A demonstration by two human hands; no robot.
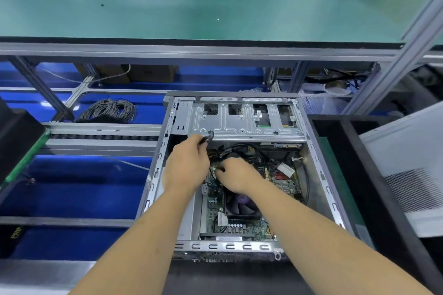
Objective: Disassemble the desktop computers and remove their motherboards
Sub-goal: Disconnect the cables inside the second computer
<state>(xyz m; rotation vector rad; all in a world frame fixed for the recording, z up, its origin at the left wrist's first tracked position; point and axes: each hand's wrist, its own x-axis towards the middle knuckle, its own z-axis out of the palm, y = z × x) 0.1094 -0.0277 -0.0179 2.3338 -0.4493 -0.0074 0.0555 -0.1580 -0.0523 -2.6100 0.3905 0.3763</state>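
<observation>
My forearms reach forward into the open desktop case [239, 245], which lies on its side on the dark tabletop [383, 187] with its long axis running away from me, rear edge nearest, drive cage [239, 117] at the far end. The motherboard [242, 225] lies flat on the case floor, long axis the same way, below and nearer to me than both hands; its fan [242, 203] sits just under my right wrist. My right hand [236, 176] is curled down among the black cables [242, 151] above the board, fingertips pinching at a connector; the exact grip is hidden. My left hand [187, 164], beside it at the case's left wall, grips a black cable end [209, 137] raised against the drive cage edge. A white connector [285, 169] lies right of my right hand. Farther off, a grey wire coil [110, 110] rests on blue matting, beyond it a green shelf [191, 12]. Component labels are too small to read
</observation>
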